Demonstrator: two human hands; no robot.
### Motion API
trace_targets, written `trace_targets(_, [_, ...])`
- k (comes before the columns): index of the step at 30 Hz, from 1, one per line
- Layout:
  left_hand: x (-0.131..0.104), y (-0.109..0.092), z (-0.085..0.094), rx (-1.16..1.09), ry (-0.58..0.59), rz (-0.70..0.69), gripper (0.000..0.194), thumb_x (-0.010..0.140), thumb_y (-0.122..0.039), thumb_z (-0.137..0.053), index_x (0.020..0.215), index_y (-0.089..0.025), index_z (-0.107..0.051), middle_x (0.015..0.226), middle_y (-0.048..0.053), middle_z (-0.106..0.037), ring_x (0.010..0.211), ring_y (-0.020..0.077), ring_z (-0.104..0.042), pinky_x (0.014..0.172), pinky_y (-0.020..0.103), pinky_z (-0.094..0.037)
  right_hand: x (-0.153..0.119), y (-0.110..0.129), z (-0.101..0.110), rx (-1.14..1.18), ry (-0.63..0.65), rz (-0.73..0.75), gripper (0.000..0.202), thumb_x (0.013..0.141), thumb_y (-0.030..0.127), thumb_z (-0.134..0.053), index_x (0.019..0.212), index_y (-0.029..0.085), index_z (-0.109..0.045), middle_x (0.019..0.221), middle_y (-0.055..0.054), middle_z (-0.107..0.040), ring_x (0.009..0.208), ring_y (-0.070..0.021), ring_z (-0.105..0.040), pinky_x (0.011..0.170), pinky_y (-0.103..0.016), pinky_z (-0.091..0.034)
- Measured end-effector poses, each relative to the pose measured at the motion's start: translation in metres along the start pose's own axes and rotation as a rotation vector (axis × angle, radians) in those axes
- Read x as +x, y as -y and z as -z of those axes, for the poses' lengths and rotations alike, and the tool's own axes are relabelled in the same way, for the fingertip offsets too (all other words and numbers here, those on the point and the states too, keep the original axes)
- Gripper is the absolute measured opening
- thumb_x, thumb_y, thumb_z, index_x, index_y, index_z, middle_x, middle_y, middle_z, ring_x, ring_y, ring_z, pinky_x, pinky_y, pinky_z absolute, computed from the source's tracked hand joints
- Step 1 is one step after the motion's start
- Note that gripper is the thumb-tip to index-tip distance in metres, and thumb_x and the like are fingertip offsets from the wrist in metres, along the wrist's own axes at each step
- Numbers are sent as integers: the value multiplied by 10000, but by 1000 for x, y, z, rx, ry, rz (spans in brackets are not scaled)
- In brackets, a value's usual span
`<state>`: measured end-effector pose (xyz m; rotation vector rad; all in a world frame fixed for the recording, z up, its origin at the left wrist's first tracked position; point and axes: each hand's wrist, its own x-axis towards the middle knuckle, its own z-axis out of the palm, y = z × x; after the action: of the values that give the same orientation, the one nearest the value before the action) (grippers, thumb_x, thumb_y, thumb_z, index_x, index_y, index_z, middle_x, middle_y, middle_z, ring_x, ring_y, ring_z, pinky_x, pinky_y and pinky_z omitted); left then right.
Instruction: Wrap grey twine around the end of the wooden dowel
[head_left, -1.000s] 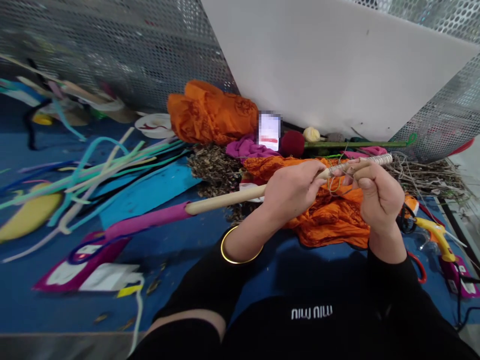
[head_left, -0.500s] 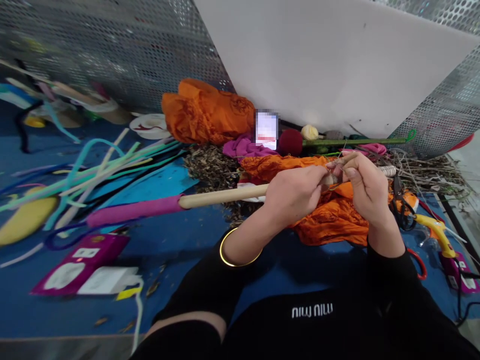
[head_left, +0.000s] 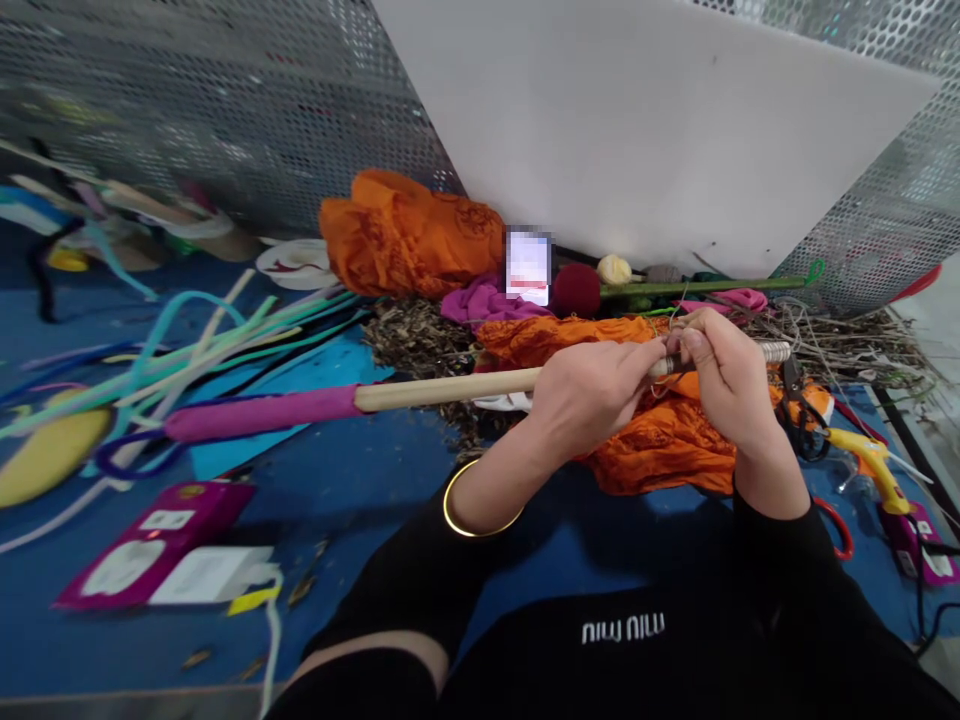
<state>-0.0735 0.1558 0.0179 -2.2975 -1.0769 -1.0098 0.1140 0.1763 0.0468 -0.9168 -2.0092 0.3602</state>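
A long pale stick (head_left: 450, 390) lies nearly level across the view, its left part wrapped in purple-pink material (head_left: 262, 415). My left hand (head_left: 589, 390) is closed around the stick right of its middle. Close beside it, my right hand (head_left: 724, 370) is closed on the stick's right part, with thumb and forefinger pinched over a dark wrapped section. The stick's ribbed, light-coloured tip (head_left: 776, 352) sticks out past my right hand. Thin twigs or strands show at my right fingertips, too fine to make out. Orange cloth (head_left: 660, 450) lies under both hands.
Pipe cleaners (head_left: 247, 345) and a yellow object (head_left: 56, 455) lie left. Behind are an orange bundle (head_left: 412, 235), a lit phone (head_left: 528, 268), a dark red ball (head_left: 576, 290) and a white board (head_left: 637, 130). A yellow glue gun (head_left: 874, 465) and dark scissors (head_left: 799, 400) lie right.
My right hand's fingers have closed down nearer the stick, and my left fingers have stretched slightly toward them. The stick's purple end has shifted a little left.
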Motion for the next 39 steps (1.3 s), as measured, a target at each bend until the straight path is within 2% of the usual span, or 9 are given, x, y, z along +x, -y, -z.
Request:
trace_targets(13, [0,1,-2,32,-4,-68,246,1024,-181,-519,1111,-192,-749,906,26,-796,684,155,-672,594,279,-419,-2,-3,-1,19,5,-113,303,1064,400,-453,834,233,-557,800,-12,-661,760,-155,-616,720,-300,-448])
trace_targets(20, [0,4,3,52,62,-4,257,999,-175,-525,1094,-202,-762,932,43,-808,728,171,-718,616,293,-462,3,-3,-5,185,-19,-52,323,1047,351,-496,753,227,-545,842,-26,-655,851,-173,-666,779,-322,-506])
trace_targets(24, [0,12,9,27,82,114,243,1008,-217,-549,1135,-224,-756,909,30,-805,756,170,-727,624,277,-458,0,1,9,356,-135,-121,291,1010,360,-606,755,219,-597,858,-16,-688,898,-171,-706,867,-340,-551])
trace_targets(26, [0,16,12,8,89,165,240,1017,-235,-551,1144,-223,-755,938,27,-813,779,170,-734,632,271,-458,-2,2,22,444,-187,-172,265,987,362,-648,766,219,-618,827,-1,-679,757,-140,-688,744,-306,-562])
trace_targets(28, [0,18,15,-24,86,186,241,1022,-245,-549,1137,-219,-759,958,22,-819,789,170,-742,642,266,-466,-3,-1,35,512,-204,-248,255,966,385,-676,774,222,-631,777,18,-661,532,-91,-578,535,-269,-491])
trace_targets(31, [-1,22,16,-124,58,191,224,985,-218,-596,1123,-217,-772,987,17,-829,831,180,-768,686,263,-511,0,-15,51,505,-310,-346,289,919,428,-725,738,226,-626,671,44,-610,371,-46,-374,364,-252,-299])
trace_targets(34, [-3,24,15,-271,70,230,260,921,-182,-670,1151,-230,-782,1054,20,-837,927,187,-789,775,257,-560,9,-39,56,424,-465,-373,322,862,433,-774,683,224,-608,597,47,-557,407,-57,-351,355,-245,-212])
trace_targets(36, [-3,25,16,-367,102,275,274,904,-185,-702,1158,-240,-789,1068,20,-838,949,183,-791,816,253,-572,14,-56,54,385,-472,-375,340,833,429,-792,655,215,-597,590,45,-541,459,-65,-374,390,-238,-231])
trace_targets(39, [-2,24,19,-502,122,318,272,890,-188,-736,1150,-231,-799,1052,22,-839,922,176,-788,828,250,-579,18,-81,47,328,-373,-400,354,822,436,-773,633,212,-574,551,67,-487,460,-67,-334,433,-241,-246])
